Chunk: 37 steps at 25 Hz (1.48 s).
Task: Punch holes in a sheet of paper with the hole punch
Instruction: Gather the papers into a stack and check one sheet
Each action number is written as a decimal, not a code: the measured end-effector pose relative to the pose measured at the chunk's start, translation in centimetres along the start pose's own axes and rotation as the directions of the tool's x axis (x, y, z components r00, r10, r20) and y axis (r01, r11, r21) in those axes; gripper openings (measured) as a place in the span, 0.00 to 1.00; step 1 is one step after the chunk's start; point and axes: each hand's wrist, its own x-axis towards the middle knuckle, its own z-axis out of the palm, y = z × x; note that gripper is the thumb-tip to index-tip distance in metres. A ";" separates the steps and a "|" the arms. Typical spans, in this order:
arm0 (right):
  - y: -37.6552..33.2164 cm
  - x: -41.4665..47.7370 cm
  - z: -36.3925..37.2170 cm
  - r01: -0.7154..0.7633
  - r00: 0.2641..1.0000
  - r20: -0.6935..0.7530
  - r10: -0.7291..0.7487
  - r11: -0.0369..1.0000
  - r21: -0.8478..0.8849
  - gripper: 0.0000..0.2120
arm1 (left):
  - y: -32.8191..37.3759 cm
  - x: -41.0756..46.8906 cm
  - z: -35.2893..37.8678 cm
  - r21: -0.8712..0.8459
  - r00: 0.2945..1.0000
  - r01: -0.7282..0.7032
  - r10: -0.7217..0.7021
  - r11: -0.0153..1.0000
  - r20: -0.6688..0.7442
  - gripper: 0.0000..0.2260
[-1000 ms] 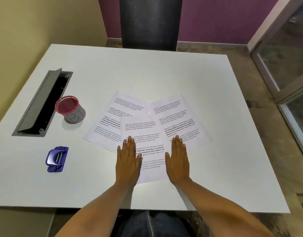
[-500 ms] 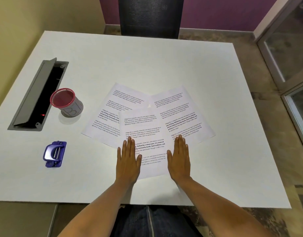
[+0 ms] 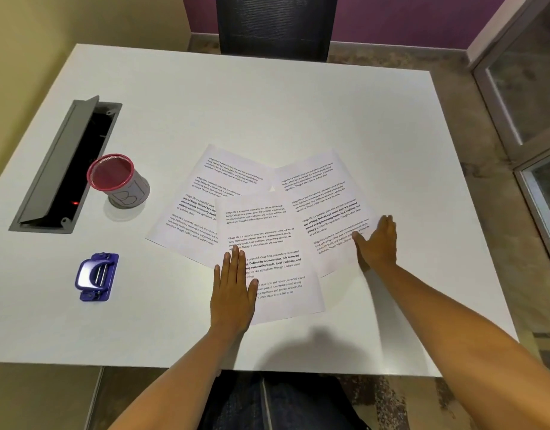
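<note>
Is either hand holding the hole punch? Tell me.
No: the hole punch lies alone on the table, left of both hands.

Both hands lie flat, palms down (left hand (image 3: 235, 288) nearer, right hand (image 3: 377, 243) farther out).

sheets (image 3: 267, 225) mid-table (image 3: 298, 103) | hole punch (image 3: 96, 277) left, near edge | cup (image 3: 118, 181) behind punch
</note>
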 end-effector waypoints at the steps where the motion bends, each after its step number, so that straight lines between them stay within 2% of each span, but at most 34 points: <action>1: 0.1 0.1 0.1 0.035 0.999 0.023 -0.034 0.999 -0.038 0.40 | 0.0 0.0 0.0 -0.002 1.000 0.002 -0.002 1.000 0.002 0.29; 3: 0.4 -0.8 0.8 0.099 0.994 0.043 -0.096 0.993 -0.062 0.39 | 0.1 0.1 0.0 -0.008 1.000 0.005 -0.005 1.000 0.012 0.29; 7: 1.0 -4.8 2.7 0.206 0.977 0.056 -0.207 0.978 0.021 0.39 | 0.0 0.2 -0.5 -0.015 0.999 -0.005 0.006 1.000 0.053 0.30; 11: 0.7 -9.3 5.0 0.237 0.968 0.072 -0.239 0.971 0.045 0.40 | 0.5 0.6 -1.4 -0.191 0.996 0.054 -0.040 0.980 0.079 0.27; 15: -0.8 -12.6 7.1 0.267 0.950 0.146 -0.277 0.960 0.082 0.40 | 1.1 0.9 -2.7 -0.321 0.995 0.079 -0.055 0.944 0.081 0.25; 17: -1.8 -13.5 7.8 0.223 0.969 0.092 -0.230 0.972 0.076 0.39 | 1.2 0.9 -3.2 -0.355 0.995 0.080 -0.056 0.931 0.079 0.25; 19: -2.9 -13.5 8.0 0.085 0.996 -0.039 -0.083 0.994 0.067 0.39 | 1.1 0.7 -3.5 -0.390 0.995 0.101 -0.088 0.915 0.051 0.26; 21: -3.7 -13.0 7.7 -0.017 0.994 -0.107 0.022 0.999 0.050 0.42 | 0.9 0.5 -3.8 -0.396 0.988 0.157 -0.144 0.905 0.064 0.30; 25: -4.5 -12.0 7.1 0.021 0.996 -0.082 -0.025 0.999 -0.049 0.45 | 1.0 0.9 -4.5 -0.379 0.968 0.252 -0.223 0.891 0.118 0.29; 31: -5.9 -13.0 7.9 0.050 0.998 0.030 -0.049 0.998 -0.038 0.37 | 0.9 2.2 -6.0 -0.384 0.963 0.270 -0.244 0.883 0.114 0.25; 34: -7.1 -13.8 8.5 -0.076 0.994 0.070 0.080 0.995 -0.065 0.34 | 0.6 2.2 -6.3 -0.410 0.961 0.275 -0.250 0.870 0.116 0.25; 37: -8.4 -14.2 8.5 -0.199 0.978 0.052 0.204 0.976 -0.094 0.34 | 0.7 2.0 -6.3 -0.423 0.966 0.259 -0.237 0.868 0.105 0.25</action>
